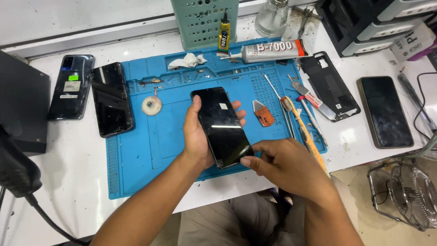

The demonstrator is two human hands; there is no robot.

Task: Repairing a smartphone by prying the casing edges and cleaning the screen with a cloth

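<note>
- Left hand (196, 139) grips the black phone (221, 126) from beneath; its palm is hidden behind the phone.
- Right hand (284, 165) pinches the phone's near corner; fingertips partly hidden.
- Below the grip, a blue mat (136, 155).

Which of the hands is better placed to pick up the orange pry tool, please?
Probably the right hand: it only touches the phone's lower corner and sits nearer the pry tool. The left hand grips the phone.
</note>
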